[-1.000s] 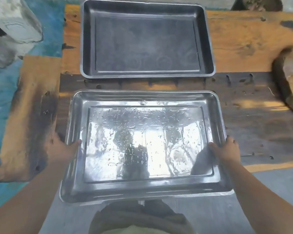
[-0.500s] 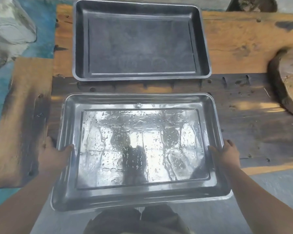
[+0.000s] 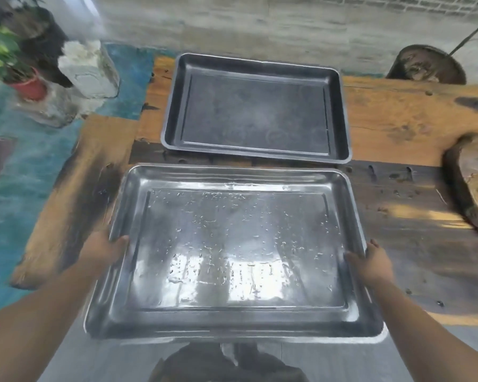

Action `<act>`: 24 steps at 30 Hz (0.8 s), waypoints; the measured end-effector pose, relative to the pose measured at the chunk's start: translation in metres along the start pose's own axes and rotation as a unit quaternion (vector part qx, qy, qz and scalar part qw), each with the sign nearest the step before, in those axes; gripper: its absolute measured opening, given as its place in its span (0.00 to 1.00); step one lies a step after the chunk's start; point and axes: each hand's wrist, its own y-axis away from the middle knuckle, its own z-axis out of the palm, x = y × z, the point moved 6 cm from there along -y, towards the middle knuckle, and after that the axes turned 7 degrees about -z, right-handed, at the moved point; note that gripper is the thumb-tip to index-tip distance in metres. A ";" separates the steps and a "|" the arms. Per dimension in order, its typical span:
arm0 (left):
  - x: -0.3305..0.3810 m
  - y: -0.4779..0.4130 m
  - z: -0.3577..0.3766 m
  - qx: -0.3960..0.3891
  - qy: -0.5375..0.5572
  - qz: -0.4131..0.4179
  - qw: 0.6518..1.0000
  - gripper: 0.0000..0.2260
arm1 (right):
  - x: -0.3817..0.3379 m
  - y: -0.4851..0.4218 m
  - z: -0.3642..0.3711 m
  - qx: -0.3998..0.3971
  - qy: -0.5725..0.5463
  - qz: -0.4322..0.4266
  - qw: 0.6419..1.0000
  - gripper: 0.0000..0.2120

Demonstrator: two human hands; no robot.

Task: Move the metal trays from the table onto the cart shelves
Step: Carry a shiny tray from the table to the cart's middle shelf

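A shiny metal tray, wet with water drops, is held over the near edge of the wooden table. My left hand grips its left rim with the thumb inside. My right hand grips its right rim the same way. A second, duller grey metal tray lies flat on the table just beyond the first one. No cart is in view.
A round wooden slab lies at the table's right edge. A dark round stump stands behind the table. At the far left are a potted plant and a pale stone block on a blue floor.
The shiny tray has come toward me and up, with both hands still on its rims. My view has tilted up, now showing the wall, plant and stump.
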 end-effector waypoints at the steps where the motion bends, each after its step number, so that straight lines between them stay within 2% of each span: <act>1: -0.001 0.006 -0.009 0.006 0.013 0.002 1.000 0.16 | -0.009 -0.001 -0.007 0.005 -0.009 -0.006 1.000 0.16; 4: 0.005 0.025 -0.044 0.059 0.024 0.030 0.998 0.20 | -0.044 -0.010 -0.029 0.008 -0.036 -0.027 0.999 0.11; 7: 0.009 0.048 -0.084 0.088 0.056 0.108 0.989 0.33 | -0.088 -0.023 -0.051 -0.001 -0.056 -0.055 0.997 0.09; 8: 0.004 0.052 -0.095 0.095 0.068 0.095 0.989 0.33 | -0.105 -0.027 -0.057 -0.008 -0.054 -0.071 0.996 0.09; 10: -0.013 0.061 -0.116 0.113 0.093 0.025 0.989 0.21 | -0.135 -0.032 -0.066 -0.028 -0.057 -0.109 0.992 0.07; 13: -0.038 0.079 -0.145 0.136 0.121 -0.010 0.983 0.07 | -0.179 -0.032 -0.070 -0.057 -0.074 -0.158 0.983 0.05; 22: -0.165 0.183 -0.186 0.202 0.246 -0.121 0.940 0.03 | -0.327 0.015 -0.032 -0.149 -0.028 -0.306 0.940 0.06; 24: -0.202 0.211 -0.187 0.227 0.268 -0.150 0.924 0.06 | -0.362 0.037 -0.013 -0.160 -0.011 -0.339 0.927 0.06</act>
